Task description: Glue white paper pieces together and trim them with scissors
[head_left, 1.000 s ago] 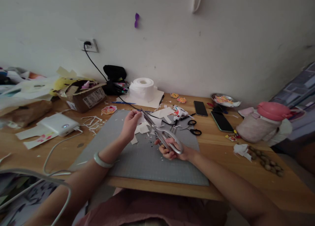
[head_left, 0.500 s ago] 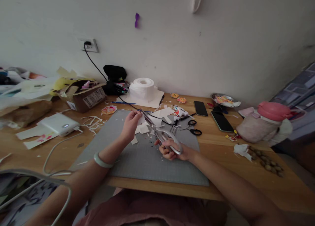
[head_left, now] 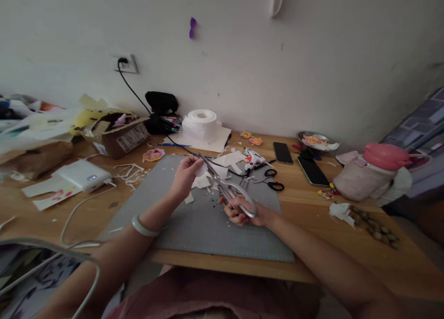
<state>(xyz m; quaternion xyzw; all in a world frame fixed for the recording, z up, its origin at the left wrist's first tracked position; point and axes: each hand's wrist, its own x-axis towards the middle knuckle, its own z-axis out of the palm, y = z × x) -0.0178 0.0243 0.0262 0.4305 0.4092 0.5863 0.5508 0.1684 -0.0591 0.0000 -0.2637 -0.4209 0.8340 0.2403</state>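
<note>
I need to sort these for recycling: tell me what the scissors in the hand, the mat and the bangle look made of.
Scissors: metal throughout, by the silvery shine on blades and handles. Mat: probably soft plastic or rubber, matte grey with a faint grid. Bangle: pale, smooth and glossy, perhaps jade or glass; the look leaves it open.

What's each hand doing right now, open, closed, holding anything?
Left hand: closed, pinching a white paper piece.
Right hand: closed on the handles of silver scissors.

Scissors [head_left: 227, 185] over mat [head_left: 194, 226], bottle [head_left: 376, 173] right.
</note>
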